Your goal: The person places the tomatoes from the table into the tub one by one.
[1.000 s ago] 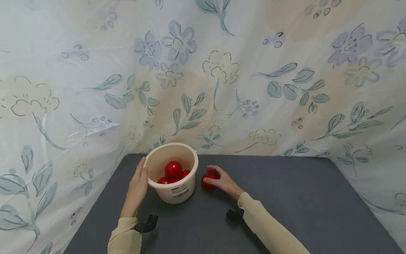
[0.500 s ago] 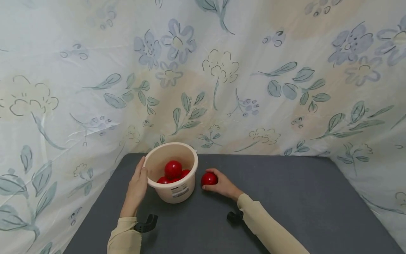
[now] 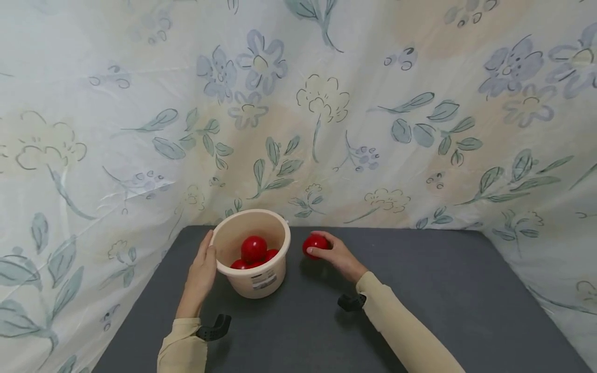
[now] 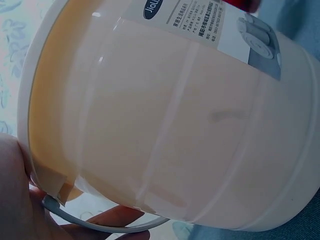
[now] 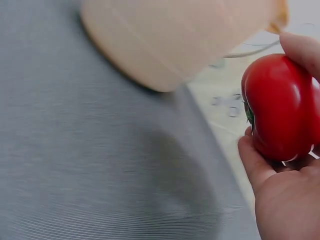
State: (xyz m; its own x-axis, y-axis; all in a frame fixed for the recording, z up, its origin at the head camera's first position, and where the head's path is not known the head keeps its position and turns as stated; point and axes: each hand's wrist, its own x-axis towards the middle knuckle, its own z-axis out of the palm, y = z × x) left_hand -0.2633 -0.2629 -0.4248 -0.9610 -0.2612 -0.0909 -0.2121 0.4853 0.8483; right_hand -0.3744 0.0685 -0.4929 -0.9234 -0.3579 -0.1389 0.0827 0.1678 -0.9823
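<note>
Right hand: is pinching a red tomato with fingers curled round it, lifted just right of the bucket rim.
Tomato: its green stem end is facing sideways.
Left hand: is resting with straight fingers on the bucket's left wall.
Bucket: is standing upright, mouth up, holding more tomatoes.
</note>
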